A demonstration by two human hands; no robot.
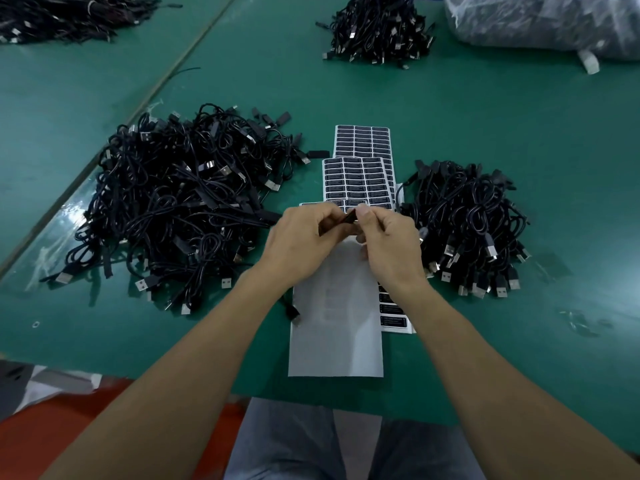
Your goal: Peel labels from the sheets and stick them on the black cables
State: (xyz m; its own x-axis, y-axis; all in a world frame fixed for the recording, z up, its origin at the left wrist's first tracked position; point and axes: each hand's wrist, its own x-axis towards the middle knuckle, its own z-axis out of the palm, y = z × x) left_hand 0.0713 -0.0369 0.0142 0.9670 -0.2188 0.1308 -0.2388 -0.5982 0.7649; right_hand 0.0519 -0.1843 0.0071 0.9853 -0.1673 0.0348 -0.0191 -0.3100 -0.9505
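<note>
Now our left hand and right hand both pinch one cable with curled fingers; sheets lie at twelve o'clock.

One head-worn wide-angle camera looks forward and down, close over the green table.
</note>
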